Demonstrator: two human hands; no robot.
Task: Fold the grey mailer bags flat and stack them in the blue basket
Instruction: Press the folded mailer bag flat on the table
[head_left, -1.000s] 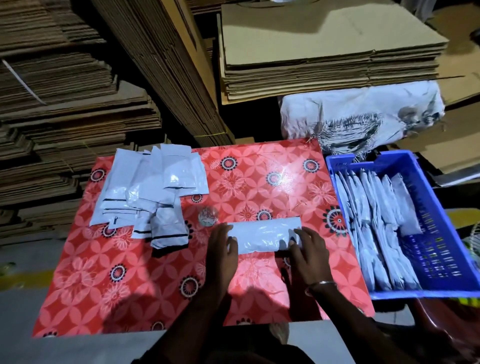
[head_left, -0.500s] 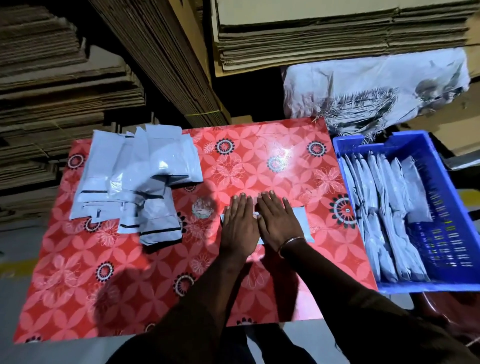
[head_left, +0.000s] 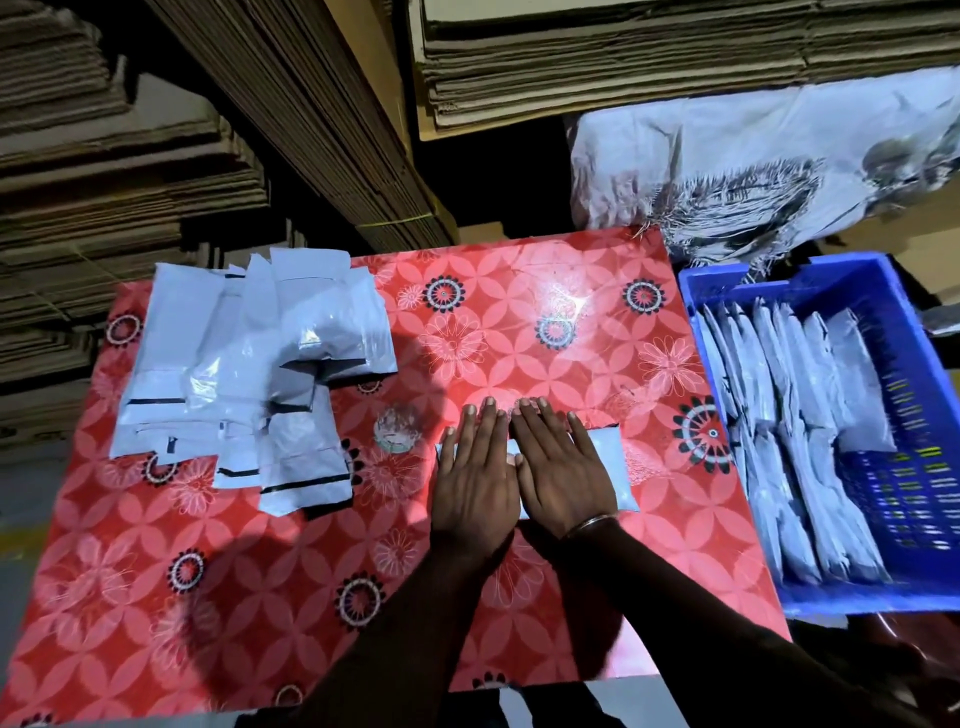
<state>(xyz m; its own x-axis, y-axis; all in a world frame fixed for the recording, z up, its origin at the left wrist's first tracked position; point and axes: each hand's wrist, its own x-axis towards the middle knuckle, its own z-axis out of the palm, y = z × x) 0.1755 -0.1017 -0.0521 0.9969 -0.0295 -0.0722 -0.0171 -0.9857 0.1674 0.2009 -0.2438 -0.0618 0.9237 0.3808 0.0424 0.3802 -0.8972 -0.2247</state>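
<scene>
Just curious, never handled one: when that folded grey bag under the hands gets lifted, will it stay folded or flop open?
Probably floppy: the folded mailer bag looks like thin glossy film, and both hands press it flat. It likely springs open unless pinched, and seems light and slippery.

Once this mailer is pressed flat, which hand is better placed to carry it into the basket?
Probably the right hand: it presses the folded mailer on the side nearest the blue basket. The left hand would have to cross over it.

I am holding my left hand (head_left: 475, 480) and right hand (head_left: 563, 470) flat, palms down, side by side, fingers straight, forearms reaching forward.
</scene>
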